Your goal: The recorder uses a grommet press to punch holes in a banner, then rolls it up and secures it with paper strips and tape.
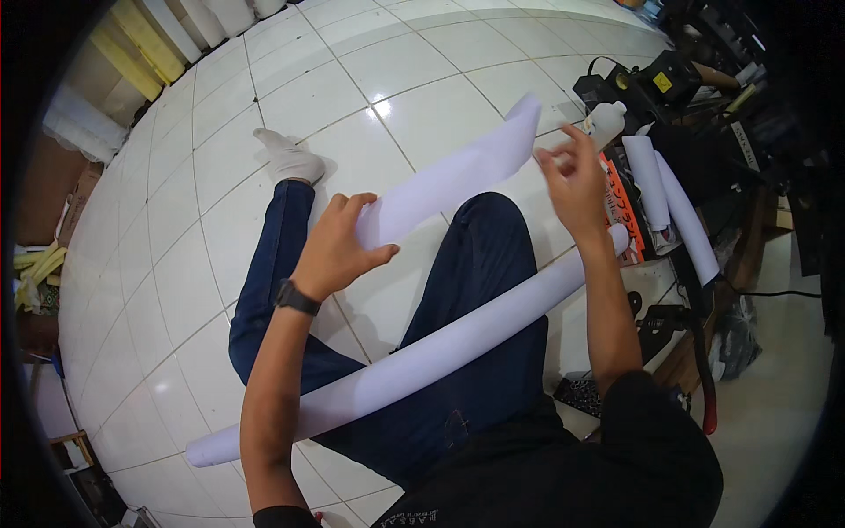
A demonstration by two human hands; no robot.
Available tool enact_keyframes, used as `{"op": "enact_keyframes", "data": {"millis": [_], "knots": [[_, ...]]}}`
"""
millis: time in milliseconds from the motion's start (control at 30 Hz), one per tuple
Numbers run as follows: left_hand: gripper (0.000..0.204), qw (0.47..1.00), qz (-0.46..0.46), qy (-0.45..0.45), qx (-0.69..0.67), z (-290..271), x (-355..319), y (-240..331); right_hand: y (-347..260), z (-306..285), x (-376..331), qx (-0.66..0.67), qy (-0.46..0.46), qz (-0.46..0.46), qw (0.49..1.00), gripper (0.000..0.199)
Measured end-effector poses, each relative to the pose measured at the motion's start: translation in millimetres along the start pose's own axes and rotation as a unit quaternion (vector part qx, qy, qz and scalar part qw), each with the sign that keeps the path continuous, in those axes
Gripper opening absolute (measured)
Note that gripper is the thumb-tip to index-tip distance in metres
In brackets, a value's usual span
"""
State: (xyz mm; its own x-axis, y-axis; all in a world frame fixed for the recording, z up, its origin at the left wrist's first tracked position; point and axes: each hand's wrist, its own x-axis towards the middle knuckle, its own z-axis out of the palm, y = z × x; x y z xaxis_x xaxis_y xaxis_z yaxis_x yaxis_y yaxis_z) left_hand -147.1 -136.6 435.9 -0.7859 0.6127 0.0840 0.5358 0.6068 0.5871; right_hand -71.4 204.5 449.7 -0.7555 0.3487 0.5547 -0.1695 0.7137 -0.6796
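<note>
My left hand, with a dark watch on its wrist, holds one end of a white sheet of paper, thumb and fingers on either side. Loosely curled, the sheet slants up to the right above my knees. Close to its far end is my right hand, fingers bent and apart, with no visible hold on the paper. A long white paper roll lies across my thighs, passing beneath my left forearm and reaching close to my right forearm.
Two white rolls lie at the right beside an orange and black box. A white bottle and black equipment are behind them. Yellow and white rolls stand at the far left on the tiled floor.
</note>
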Motion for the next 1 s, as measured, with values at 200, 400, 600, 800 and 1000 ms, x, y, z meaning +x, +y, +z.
{"op": "enact_keyframes", "data": {"millis": [200,400,600,800,1000], "knots": [[0.085,0.948,-0.179,-0.154,0.214,78,-13,-94,74,-66,-141,-0.084,0.188,0.17,0.964,0.023],[0.087,0.974,-0.178,-0.102,0.097,93,-17,-144,167,-96,-223,-0.318,-0.043,0.305,0.897,0.035],[0.073,0.965,-0.205,-0.145,-0.068,76,-20,-178,192,-86,-239,-0.418,-0.164,0.261,0.854,0.05],[0.072,0.961,-0.269,-0.058,0.032,97,-2,-159,182,-109,-258,-0.458,-0.078,0.197,0.863,0.037],[0.056,0.961,-0.259,0.092,0.033,106,14,-143,164,-135,-264,-0.411,-0.176,0.324,0.834,0.039]]}}
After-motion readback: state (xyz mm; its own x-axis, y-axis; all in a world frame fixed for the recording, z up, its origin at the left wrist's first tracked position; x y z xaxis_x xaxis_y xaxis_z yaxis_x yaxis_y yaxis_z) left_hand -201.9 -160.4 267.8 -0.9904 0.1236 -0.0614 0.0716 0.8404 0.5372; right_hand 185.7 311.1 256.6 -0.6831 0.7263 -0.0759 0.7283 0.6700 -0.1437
